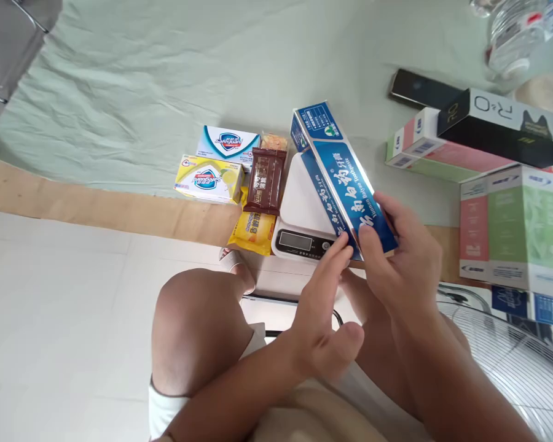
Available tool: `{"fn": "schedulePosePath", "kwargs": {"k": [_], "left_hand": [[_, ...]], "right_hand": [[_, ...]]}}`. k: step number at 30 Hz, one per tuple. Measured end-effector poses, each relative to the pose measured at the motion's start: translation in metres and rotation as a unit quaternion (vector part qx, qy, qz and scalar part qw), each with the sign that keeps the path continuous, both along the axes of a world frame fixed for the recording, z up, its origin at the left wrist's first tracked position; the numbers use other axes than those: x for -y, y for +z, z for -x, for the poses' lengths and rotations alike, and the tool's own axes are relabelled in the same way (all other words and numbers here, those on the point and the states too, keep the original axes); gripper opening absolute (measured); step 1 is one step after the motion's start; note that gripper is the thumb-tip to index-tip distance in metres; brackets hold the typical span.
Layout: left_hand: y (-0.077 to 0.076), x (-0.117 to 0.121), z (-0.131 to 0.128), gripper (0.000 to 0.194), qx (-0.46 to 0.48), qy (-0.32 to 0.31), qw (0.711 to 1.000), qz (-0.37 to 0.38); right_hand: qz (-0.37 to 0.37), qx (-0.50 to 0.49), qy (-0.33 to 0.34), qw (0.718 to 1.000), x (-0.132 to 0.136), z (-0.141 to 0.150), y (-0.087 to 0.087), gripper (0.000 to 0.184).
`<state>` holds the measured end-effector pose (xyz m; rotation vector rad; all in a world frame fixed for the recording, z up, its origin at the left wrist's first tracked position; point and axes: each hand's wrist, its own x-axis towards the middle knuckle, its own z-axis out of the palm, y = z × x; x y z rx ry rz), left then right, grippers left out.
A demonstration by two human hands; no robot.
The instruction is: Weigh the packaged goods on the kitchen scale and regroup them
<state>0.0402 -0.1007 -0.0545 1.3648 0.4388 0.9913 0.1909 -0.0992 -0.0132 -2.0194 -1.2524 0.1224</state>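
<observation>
My right hand grips the near end of a blue Yunnan Baiyao toothpaste box, thumb on its top face. The box is held slantwise over a white kitchen scale, covering part of its plate; whether it touches the plate I cannot tell. My left hand is open, fingers stretched out and thumb apart, its fingertips at the box's near left corner. Left of the scale lie a brown snack packet, a yellow soap packet, a yellow-and-white Safeguard soap box and a blue-and-white Safeguard soap box.
Pink-and-green cartons, a black-and-grey box and a dark phone-like slab stand or lie at right. A clear plastic bottle is behind them. A wire fan guard sits below the table's right edge.
</observation>
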Motion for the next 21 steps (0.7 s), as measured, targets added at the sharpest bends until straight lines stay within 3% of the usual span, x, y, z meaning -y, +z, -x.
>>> {"fn": "schedulePosePath", "kwargs": {"k": [3,8,15,18,21], "left_hand": [[-0.004,0.0,0.003,0.069,-0.002,0.074,0.997,0.002],[0.0,-0.008,0.007,0.066,-0.005,0.07,0.997,0.038],[0.009,-0.018,0.016,0.066,-0.007,0.086,0.996,-0.022],[0.016,-0.035,0.035,0.059,-0.018,0.142,0.989,-0.038],[0.026,-0.062,0.072,0.049,-0.002,0.237,0.971,-0.027]], "right_hand": [[-0.047,0.002,0.026,0.999,0.006,-0.005,-0.004,0.043],[-0.065,0.062,0.039,0.995,0.005,-0.004,-0.002,0.045],[0.074,0.083,0.033,0.993,-0.006,-0.006,0.0,0.06],[0.101,0.067,0.021,0.992,-0.006,-0.021,0.003,0.059],[0.052,0.045,0.01,0.998,-0.004,-0.028,0.007,0.054]]}}
